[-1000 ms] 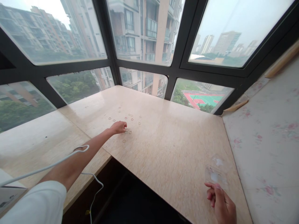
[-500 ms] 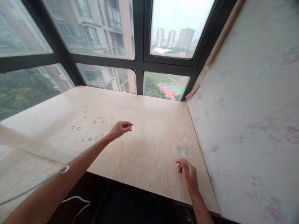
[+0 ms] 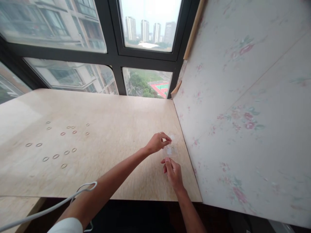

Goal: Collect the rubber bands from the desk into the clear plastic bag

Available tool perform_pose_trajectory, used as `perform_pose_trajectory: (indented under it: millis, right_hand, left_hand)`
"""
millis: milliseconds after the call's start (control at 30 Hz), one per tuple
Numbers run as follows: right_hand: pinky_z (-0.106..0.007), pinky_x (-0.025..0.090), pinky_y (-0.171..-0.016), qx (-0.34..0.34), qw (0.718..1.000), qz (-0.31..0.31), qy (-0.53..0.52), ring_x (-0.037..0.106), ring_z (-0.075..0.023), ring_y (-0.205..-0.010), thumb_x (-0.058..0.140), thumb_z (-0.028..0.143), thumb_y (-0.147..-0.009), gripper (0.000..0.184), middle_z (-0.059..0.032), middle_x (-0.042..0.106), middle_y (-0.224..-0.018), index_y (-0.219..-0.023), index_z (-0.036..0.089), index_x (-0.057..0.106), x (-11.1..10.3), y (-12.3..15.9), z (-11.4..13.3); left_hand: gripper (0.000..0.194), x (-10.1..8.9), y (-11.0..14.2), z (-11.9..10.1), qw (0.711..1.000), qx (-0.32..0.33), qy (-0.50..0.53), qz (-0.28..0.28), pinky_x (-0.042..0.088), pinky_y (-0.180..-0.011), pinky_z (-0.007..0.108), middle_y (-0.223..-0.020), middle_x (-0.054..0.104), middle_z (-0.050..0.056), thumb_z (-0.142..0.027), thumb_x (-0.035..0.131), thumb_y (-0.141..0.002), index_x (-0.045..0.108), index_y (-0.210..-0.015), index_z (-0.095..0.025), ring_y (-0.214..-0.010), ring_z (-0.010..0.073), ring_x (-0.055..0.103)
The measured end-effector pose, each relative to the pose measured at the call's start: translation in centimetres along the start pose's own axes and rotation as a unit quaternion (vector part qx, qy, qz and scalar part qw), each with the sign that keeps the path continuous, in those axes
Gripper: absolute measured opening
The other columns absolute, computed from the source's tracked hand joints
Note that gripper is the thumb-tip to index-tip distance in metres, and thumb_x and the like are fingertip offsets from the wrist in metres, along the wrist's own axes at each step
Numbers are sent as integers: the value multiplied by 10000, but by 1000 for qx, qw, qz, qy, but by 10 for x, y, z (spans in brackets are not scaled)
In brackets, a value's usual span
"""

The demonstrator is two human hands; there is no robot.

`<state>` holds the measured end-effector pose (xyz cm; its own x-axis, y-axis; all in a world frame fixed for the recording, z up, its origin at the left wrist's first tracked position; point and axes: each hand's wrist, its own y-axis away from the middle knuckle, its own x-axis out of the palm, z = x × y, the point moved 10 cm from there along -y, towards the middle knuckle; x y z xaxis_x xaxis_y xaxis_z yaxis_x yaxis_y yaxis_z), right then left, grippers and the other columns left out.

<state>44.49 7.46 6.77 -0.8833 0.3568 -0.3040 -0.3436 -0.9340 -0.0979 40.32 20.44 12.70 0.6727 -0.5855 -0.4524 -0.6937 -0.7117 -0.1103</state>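
Note:
A small clear plastic box (image 3: 170,151) sits near the right wall, with what looks like its see-through lid (image 3: 173,137) laid back beyond it. My left hand (image 3: 157,143) is over the box's far left side, thumb and fingers pinched on what appears to be a thin ring, mostly hidden by the fingertips. At the near edge, my right hand (image 3: 173,172) has its fingers curled and its thumb and forefinger against the box. Several thin rings (image 3: 55,156) lie scattered on the left of the wooden tabletop, two of them reddish (image 3: 74,132).
A white cable (image 3: 48,207) loops across my left forearm. The flowered wall (image 3: 233,123) bounds the tabletop (image 3: 116,119) on the right, and dark-framed windows (image 3: 114,58) rise along its back. The front edge drops off close to my body.
My left hand has moved right, from beside the scattered rings to the plastic box, still pinched. My right hand stays at the box. The whole view has turned rightward.

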Motion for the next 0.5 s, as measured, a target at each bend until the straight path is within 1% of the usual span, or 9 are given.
perform_pose_trajectory:
  millis: [100,167,233,267,367,500]
  right_hand:
    - [-224,358,-480,1,1000,-3,2,482,-110,-448,362,462,-954,442,36,488,-491,-821,157,653,-1,-1,3]
    - [-227,353,-477,5,1000,-6,1,480,-111,-446,362,461,-955,441,37,486,-491,-815,160,651,-1,-1,3]
    - [-227,352,-474,9,1000,-10,-1,477,-111,-443,365,464,-952,441,37,486,-490,-811,160,651,-2,-1,3]
    - [-226,353,-473,11,1000,-11,-4,476,-111,-442,367,467,-951,441,37,486,-488,-808,160,650,-3,-1,2]
    - [-222,347,-460,17,1000,-11,-11,463,-107,-433,372,478,-946,446,36,487,-487,-805,158,648,-3,-1,0]
    - [-216,328,-436,27,999,-11,-22,445,-103,-424,380,500,-939,453,36,485,-494,-825,155,650,-2,-1,-4]
  left_hand:
    - [127,21,-10,-7,994,54,-93,12,487,-689,260,-915,667,50,-237,632,-792,751,-836,-224,-701,126,616]
    - [152,31,-13,-6,988,67,-138,27,480,-751,287,-945,661,51,-263,618,-810,755,-874,-245,-795,156,619]
    - [185,36,-14,-3,984,70,-161,39,473,-787,304,-1000,656,56,-302,598,-831,750,-925,-253,-848,172,617]
    - [203,36,-14,-1,984,70,-162,38,469,-801,307,-1018,656,58,-316,585,-843,746,-949,-253,-864,175,616]
    - [244,22,-10,4,988,65,-139,9,463,-811,297,-1012,668,65,-320,539,-875,731,-999,-236,-861,167,616]
    - [274,-11,7,18,992,34,-103,-57,466,-758,276,-969,682,69,-295,495,-897,709,-1033,-192,-742,136,601]
